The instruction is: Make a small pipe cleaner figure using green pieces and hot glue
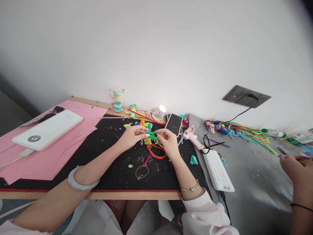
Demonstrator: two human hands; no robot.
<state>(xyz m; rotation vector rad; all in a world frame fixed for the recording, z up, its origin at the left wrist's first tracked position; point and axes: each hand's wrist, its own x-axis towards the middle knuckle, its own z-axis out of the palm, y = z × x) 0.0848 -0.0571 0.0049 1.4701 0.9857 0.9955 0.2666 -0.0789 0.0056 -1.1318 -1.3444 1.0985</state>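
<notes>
Both of my hands meet over the black mat point(102, 156) at the desk's middle. My left hand point(133, 135) and my right hand point(167, 140) each pinch an end of a bright green pipe cleaner piece point(153, 135), held just above the mat. Below them lie a red-orange loop point(156, 153), a yellow bit point(147, 141) and a thin wire ring point(142, 172). A pale bangle sits on my left wrist and a thin silver bracelet on my right.
Pink paper point(44, 160) with a white power bank point(47, 129) lies left. A phone point(173, 124), a pink glue gun point(193, 137), glasses point(207, 143) and a white power strip point(218, 169) sit right. Colourful pipe cleaners point(246, 132) lie by the wall. Another person's hand point(294, 169) is at far right.
</notes>
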